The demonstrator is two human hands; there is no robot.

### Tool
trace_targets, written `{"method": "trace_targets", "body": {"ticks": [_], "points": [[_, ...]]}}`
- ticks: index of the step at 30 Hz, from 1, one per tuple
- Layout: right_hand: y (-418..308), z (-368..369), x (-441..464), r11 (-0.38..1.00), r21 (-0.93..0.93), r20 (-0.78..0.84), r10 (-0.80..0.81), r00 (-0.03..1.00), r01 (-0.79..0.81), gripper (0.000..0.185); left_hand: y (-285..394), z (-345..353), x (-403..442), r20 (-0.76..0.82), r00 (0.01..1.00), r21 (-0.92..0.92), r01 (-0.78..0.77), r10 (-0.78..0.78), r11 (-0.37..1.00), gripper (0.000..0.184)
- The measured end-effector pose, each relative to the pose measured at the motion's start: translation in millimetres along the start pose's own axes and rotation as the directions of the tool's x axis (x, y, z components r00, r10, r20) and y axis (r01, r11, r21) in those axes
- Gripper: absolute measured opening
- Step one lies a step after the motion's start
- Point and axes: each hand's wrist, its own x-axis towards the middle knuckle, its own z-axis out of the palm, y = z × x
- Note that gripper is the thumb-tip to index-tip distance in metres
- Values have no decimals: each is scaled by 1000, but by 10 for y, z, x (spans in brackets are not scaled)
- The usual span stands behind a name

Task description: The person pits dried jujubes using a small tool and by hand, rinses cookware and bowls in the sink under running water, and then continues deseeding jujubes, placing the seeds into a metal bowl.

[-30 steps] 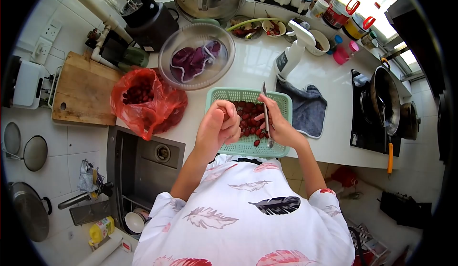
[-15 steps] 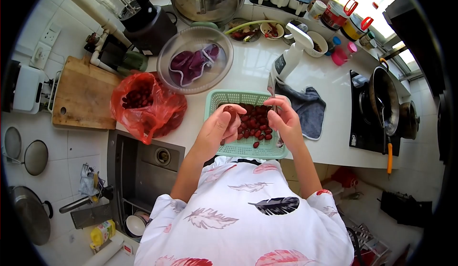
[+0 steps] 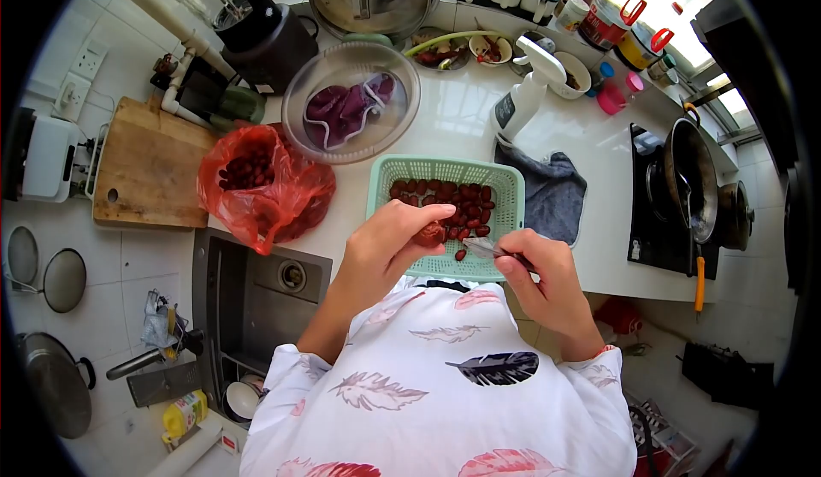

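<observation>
My left hand (image 3: 385,242) is closed round a red date (image 3: 429,234), held up over the near side of a light green plastic basket (image 3: 510,188). My right hand (image 3: 547,276) grips a small knife (image 3: 483,248) by its handle. Its shiny blade points left toward the held date, close to it; whether they touch I cannot tell. Many more red dates (image 3: 466,207) lie in the basket below both hands.
Left of the basket stands a red plastic bag (image 3: 295,199) of dates, beside a clear bowl (image 3: 398,135) holding a purple cloth. A grey towel (image 3: 556,190) and a spray bottle (image 3: 526,92) are to the right. The sink (image 3: 256,289) lies front left, the stove (image 3: 654,212) far right.
Both hands have come nearer my body. The knife, upright before, now points left toward the date. My left hand has turned, with the date facing right.
</observation>
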Motion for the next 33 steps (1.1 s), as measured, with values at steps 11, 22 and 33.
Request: {"method": "trace_targets", "body": {"ticks": [11, 22, 33], "points": [[-216, -114, -11, 995, -98, 160, 12, 987, 4, 25, 122, -44, 13, -21, 999, -41, -29, 28, 999, 38], [-238, -58, -54, 890, -421, 147, -126, 981, 177, 9, 219, -85, -2, -37, 999, -101, -33, 30, 994, 41], [-214, -20, -46, 849, -506, 143, -91, 986, 152, 23, 175, -80, -58, -3, 1000, -140, 6, -7, 990, 40]]}}
